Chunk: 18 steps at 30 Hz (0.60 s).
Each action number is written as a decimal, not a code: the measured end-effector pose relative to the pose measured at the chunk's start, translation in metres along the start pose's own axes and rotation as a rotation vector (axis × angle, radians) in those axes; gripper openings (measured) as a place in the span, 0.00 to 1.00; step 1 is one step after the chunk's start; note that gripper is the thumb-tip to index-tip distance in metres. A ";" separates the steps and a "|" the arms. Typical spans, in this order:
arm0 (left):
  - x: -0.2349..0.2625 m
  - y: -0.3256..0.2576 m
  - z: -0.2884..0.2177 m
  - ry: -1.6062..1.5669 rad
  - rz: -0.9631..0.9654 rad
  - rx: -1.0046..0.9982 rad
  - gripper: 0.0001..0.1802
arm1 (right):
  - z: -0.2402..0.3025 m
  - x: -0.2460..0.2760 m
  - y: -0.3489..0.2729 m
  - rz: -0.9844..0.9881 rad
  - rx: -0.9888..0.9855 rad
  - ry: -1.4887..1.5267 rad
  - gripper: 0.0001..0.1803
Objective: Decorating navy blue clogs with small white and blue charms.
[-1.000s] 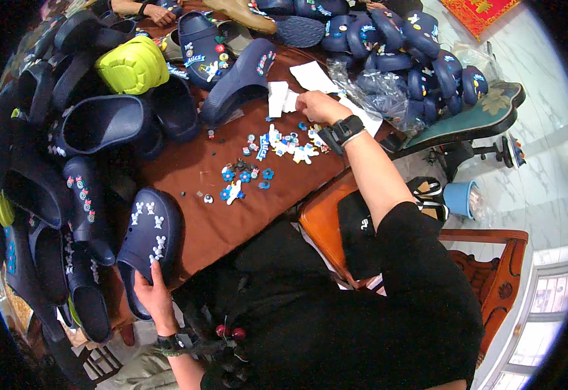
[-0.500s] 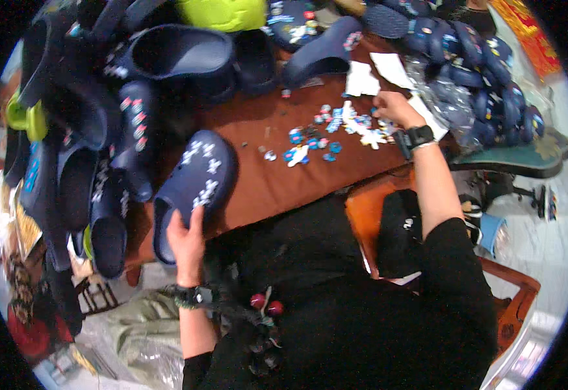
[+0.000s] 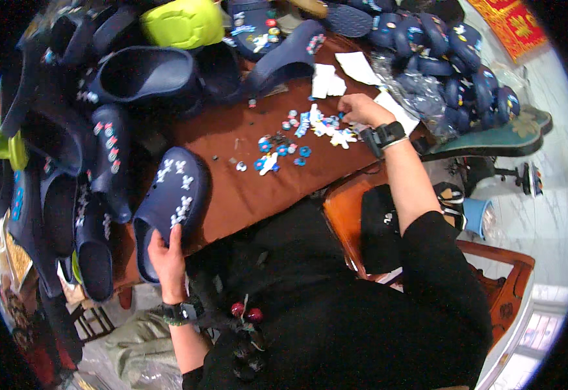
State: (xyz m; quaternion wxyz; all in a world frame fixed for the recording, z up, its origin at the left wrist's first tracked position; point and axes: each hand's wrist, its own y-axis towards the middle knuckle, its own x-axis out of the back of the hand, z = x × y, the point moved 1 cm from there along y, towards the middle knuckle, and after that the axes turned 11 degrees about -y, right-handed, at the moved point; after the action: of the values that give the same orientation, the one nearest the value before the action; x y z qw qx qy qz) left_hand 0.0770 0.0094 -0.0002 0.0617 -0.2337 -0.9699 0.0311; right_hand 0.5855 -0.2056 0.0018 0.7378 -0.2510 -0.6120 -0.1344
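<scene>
My left hand (image 3: 168, 260) grips the heel end of a navy clog (image 3: 170, 188), thumb on top near the opening. White charms sit in a curved row over the clog's upper. My right hand (image 3: 364, 109) is at the far edge of a pile of small charms (image 3: 323, 127), its fingers pinched together. A bit of blue shows at those fingertips, too small to name. Blue, white and red charms (image 3: 282, 150) lie scattered on the brown tabletop (image 3: 232, 195) between the two hands.
More navy clogs (image 3: 146, 75) crowd the left and back, with a lime-green one (image 3: 183, 25) among them. White paper pieces (image 3: 357, 67) and clear plastic bags (image 3: 414, 94) lie beyond my right hand. Decorated clogs (image 3: 469, 49) are piled at the back right. A wooden chair (image 3: 502, 270) stands at right.
The view has shifted, so the table and clogs appear further left. My left hand stays on the clog, and my right hand stays at the charm pile with fingers pinched.
</scene>
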 end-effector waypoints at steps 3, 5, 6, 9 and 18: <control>-0.003 0.001 -0.004 0.038 0.024 -0.048 0.10 | 0.003 0.009 -0.011 -0.079 -0.070 0.007 0.15; -0.010 -0.002 -0.009 -0.128 0.038 -0.033 0.12 | 0.008 0.010 -0.020 -0.120 -0.107 0.078 0.13; -0.002 0.000 -0.006 -0.030 0.087 0.014 0.13 | 0.014 0.013 -0.027 -0.124 -0.140 0.102 0.12; -0.002 0.000 -0.002 -0.082 0.091 0.020 0.15 | 0.017 -0.003 -0.045 -0.215 -0.077 0.118 0.11; -0.007 -0.001 -0.003 -0.055 0.057 0.014 0.14 | 0.102 -0.053 -0.081 -0.416 0.037 0.108 0.26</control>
State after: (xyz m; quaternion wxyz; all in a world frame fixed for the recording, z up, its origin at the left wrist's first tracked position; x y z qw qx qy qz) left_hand 0.0836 0.0056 0.0017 0.0358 -0.2598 -0.9639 0.0459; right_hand 0.4481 -0.2247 -0.0207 0.7305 -0.0984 -0.6123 -0.2858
